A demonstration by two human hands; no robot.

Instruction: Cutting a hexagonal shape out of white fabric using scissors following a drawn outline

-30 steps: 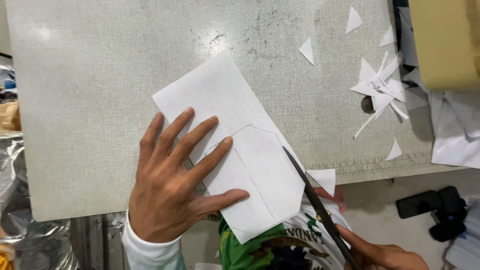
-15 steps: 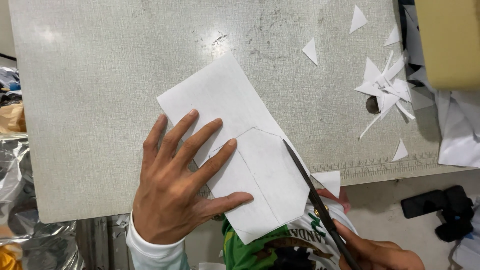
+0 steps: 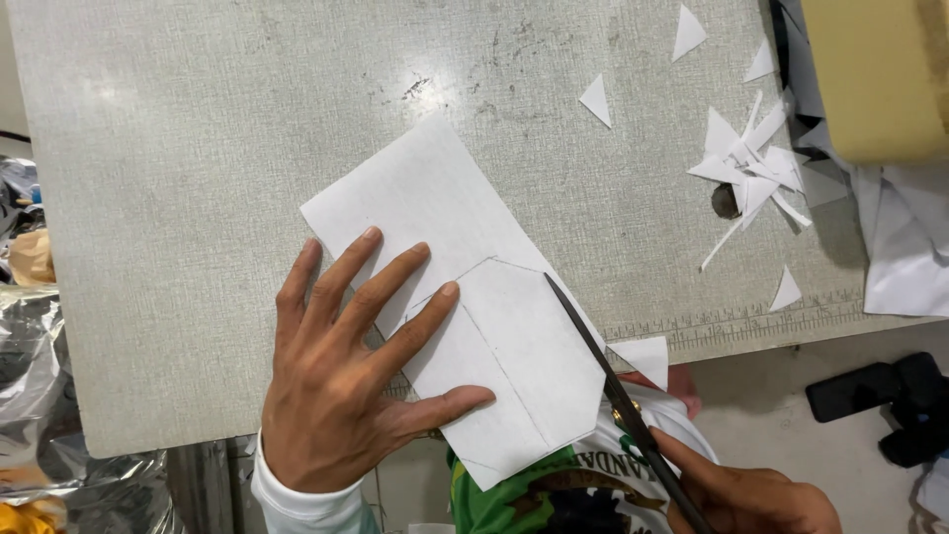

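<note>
The folded white paper (image 3: 465, 297) is being pinned flat on the counter (image 3: 198, 148) by the left hand (image 3: 341, 396) with fingers spread, best kept clear of the near-right edge being trimmed by scissors (image 3: 618, 396) gripped in the right hand's (image 3: 751, 494) curled fingers.

The sheet of paper (image 3: 465, 287) under the left hand (image 3: 341, 396) is white, matt and smooth, with thin pencil lines and a faint woven-looking grain. The scissors (image 3: 618, 396) in the right hand (image 3: 751, 499) have dark, dull metal blades with a small brass-coloured pivot. The table (image 3: 198, 148) has a pale grey-green, matt, finely speckled top that looks like laminate, scuffed near its far edge, with a glossy patch of reflected light. The paper scraps (image 3: 751, 163) near the right edge are the same white matt paper. The block (image 3: 870, 74) at the far right corner looks dull, tan, like card. Crinkled glossy plastic (image 3: 40, 396) lies beyond the left edge.
</note>
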